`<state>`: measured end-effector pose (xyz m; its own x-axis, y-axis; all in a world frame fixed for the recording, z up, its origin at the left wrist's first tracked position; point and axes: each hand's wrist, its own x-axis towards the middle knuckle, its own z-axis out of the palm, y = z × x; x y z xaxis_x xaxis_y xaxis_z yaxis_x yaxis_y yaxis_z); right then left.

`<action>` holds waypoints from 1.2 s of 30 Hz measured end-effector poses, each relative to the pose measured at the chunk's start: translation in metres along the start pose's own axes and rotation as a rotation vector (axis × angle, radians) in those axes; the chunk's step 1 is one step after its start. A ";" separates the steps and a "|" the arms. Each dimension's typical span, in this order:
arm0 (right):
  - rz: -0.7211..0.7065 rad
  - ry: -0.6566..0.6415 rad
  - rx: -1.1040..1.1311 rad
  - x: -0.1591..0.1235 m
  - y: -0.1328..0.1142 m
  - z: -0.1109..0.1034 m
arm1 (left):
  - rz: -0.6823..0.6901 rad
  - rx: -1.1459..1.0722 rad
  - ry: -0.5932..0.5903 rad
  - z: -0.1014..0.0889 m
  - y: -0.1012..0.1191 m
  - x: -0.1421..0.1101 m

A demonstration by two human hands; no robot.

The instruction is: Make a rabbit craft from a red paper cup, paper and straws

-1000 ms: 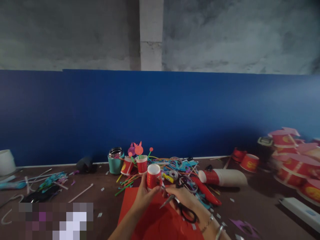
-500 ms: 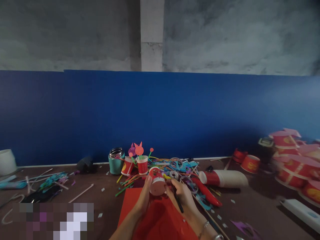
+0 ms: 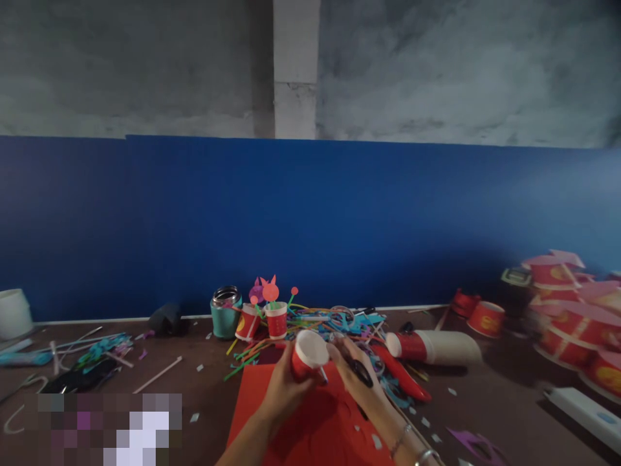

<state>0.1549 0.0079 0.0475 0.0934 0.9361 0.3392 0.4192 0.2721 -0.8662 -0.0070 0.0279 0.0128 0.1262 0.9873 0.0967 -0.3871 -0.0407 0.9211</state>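
Observation:
My left hand [image 3: 284, 391] is wrapped round a small red paper cup [image 3: 307, 356], tilted so its white opening faces up and to the right. My right hand [image 3: 354, 378] sits just right of the cup, fingers through the black handles of a pair of scissors [image 3: 361, 374], whose tip meets the cup's rim. Both hands are above a red paper sheet [image 3: 310, 427] lying on the brown table [image 3: 208, 388].
Behind the hands lie coloured straws and paper scraps [image 3: 334, 320], two decorated red cups [image 3: 275, 318], a teal jar [image 3: 225, 312] and a lying stack of cups [image 3: 431, 346]. More red cups [image 3: 567, 310] pile up at right. A blue wall [image 3: 310, 220] backs the table.
My left hand has turned the cup from upright to tilted, opening toward me. The scissors have come up from beside the cup to its rim.

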 end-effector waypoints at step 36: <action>-0.226 -0.261 -0.610 -0.027 0.009 0.041 | -0.439 -0.438 0.048 0.013 0.012 -0.004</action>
<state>0.1194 -0.0061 0.0154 -0.2437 0.9149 0.3219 0.8417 0.3644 -0.3984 -0.0005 0.0213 0.0282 0.3216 0.9037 -0.2828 -0.6483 0.4278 0.6298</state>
